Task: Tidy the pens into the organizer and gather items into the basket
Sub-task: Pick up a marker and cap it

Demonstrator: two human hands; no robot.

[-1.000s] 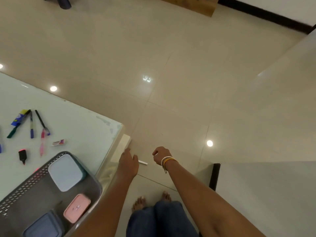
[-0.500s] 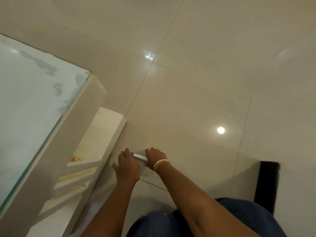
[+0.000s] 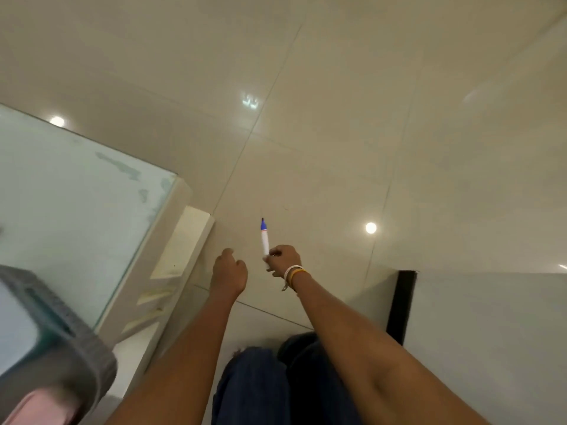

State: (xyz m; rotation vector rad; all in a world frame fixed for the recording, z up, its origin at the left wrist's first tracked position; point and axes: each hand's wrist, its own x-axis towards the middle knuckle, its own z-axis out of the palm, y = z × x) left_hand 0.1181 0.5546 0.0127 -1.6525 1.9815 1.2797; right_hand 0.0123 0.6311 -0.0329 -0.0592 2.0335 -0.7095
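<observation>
My right hand (image 3: 283, 260) pinches the lower end of a white pen with a blue tip (image 3: 264, 237), which points up and away from me above the tiled floor. My left hand (image 3: 229, 271) hovers just left of it with loosely curled fingers and holds nothing. The grey mesh basket (image 3: 70, 326) shows blurred at the lower left on the table corner, with a light blue lidded box (image 3: 15, 329) and a pink box (image 3: 40, 406) inside. The organizer is out of view.
The glass-topped table (image 3: 76, 210) fills the left, its corner and white leg (image 3: 184, 240) close to my left hand. Glossy beige floor tiles (image 3: 337, 133) lie ahead. A pale wall with a black edge (image 3: 402, 305) stands at the right. My legs are below.
My right hand has lifted the pen off the floor and turned it upright. The left hand has drawn back from it. The view has risen, and the basket is back in sight.
</observation>
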